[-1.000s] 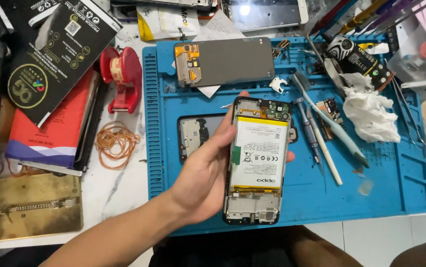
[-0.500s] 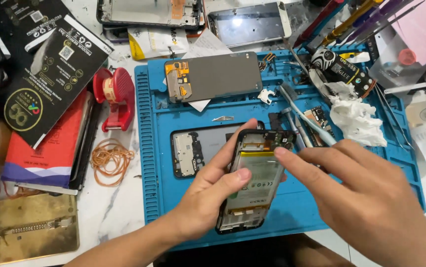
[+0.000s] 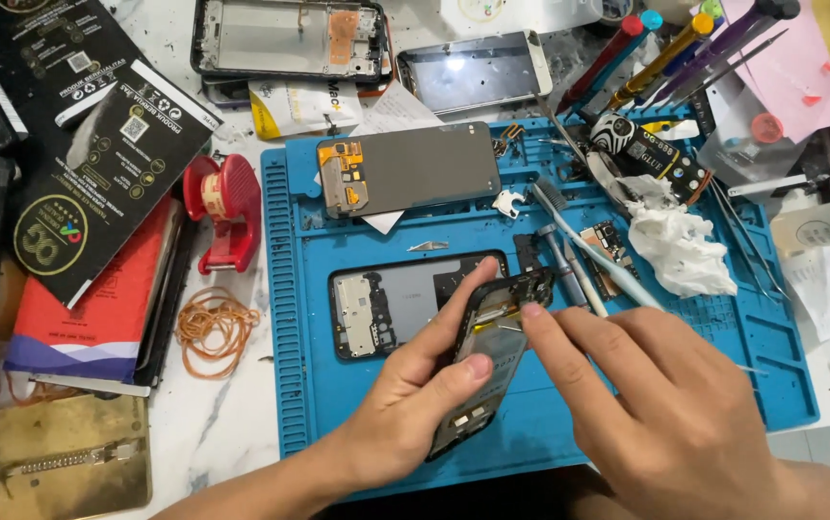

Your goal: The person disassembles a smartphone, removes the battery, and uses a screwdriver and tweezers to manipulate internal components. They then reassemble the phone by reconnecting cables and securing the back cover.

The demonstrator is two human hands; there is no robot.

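My left hand [image 3: 413, 400] grips an opened phone body [image 3: 492, 361] by its edges, tilted on its side above the blue work mat [image 3: 627, 385]. The phone's battery and circuit boards face my right hand. My right hand [image 3: 656, 404] rests over the phone, its forefinger tip touching the upper part near the top board. A dark back cover [image 3: 401, 303] with a camera module lies on the mat just behind the phone. A grey screen panel [image 3: 415, 169] with an orange flex lies farther back on the mat.
Screwdrivers and a brush [image 3: 569, 241] and crumpled white tissue [image 3: 680, 250] lie on the mat's right. A red tape dispenser [image 3: 222, 207], rubber bands [image 3: 213, 323], dark packets [image 3: 97, 173] and a red booklet [image 3: 97, 308] sit left. Phone frames [image 3: 290, 39] lie at the back.
My left hand has tipped the phone from lying flat and face-up onto its edge. My right hand has come in from the right and set a finger on the phone's upper part.
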